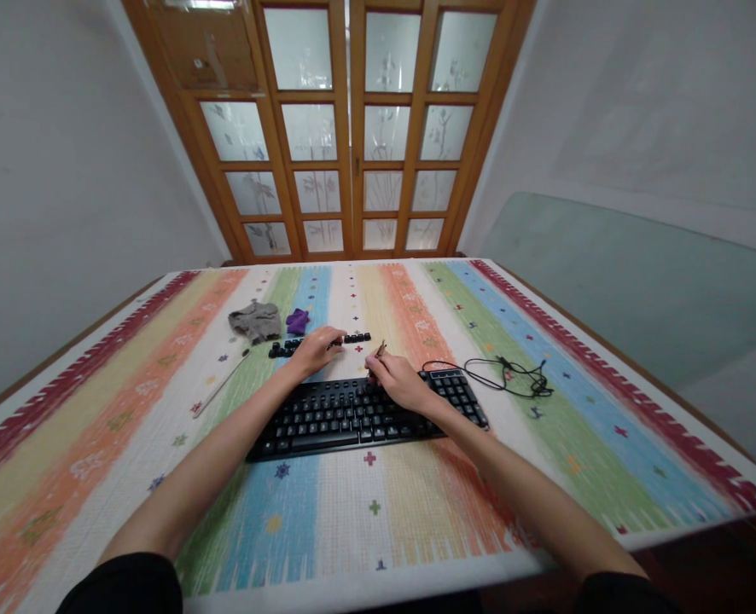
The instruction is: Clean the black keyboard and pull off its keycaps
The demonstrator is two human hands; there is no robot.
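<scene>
A black keyboard (pixel 327 418) lies on the striped tablecloth, some bare key spots along its far edge. Beyond it, loose black keycaps (pixel 357 338) are laid in a row. My left hand (pixel 317 350) is over the middle of that row, thumb and fingers apart, with black keycaps visible between them. Above the keyboard's far edge, my right hand (pixel 396 379) pinches a thin brownish tool (pixel 381 348). One end of the tool points up and away; its lower end is dark and partly hidden by the fingers, so its kind is unclear.
A crumpled grey cloth (pixel 256 321) and a small purple cloth (pixel 298 321) lie at the far left. Nearer is a thin white stick with a dark tip (pixel 221 384). The bundled black cable (pixel 512 375) lies right of the keyboard. Wooden glazed doors (pixel 352 128) stand behind the table.
</scene>
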